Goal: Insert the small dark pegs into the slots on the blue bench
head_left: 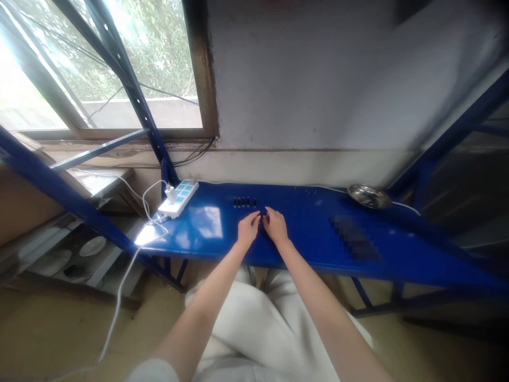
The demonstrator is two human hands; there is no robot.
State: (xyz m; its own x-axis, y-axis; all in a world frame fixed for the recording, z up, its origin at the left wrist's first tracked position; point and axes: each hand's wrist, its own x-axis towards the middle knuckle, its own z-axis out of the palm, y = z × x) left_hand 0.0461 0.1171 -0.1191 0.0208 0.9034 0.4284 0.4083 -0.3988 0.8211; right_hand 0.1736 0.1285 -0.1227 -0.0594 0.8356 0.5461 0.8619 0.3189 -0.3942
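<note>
Over the blue table (306, 233), my left hand (248, 228) and my right hand (275, 224) meet near the middle. Between their fingertips is a small black piece (263, 214), too small to identify. Both hands are closed in a pinch on it, and the fingers cover part of it. Just beyond my left hand, several small black cylinders (243, 202) stand in a short row, one slightly apart from the others on the right.
A white power strip (178, 199) with a plugged-in adapter lies at the table's left end, its cable hanging down. Toward the back right sits a shiny metal dish (369, 196), with tiny bits nearby. A blurred dark object (353, 237) lies right. Blue frame posts (137, 101) flank the table.
</note>
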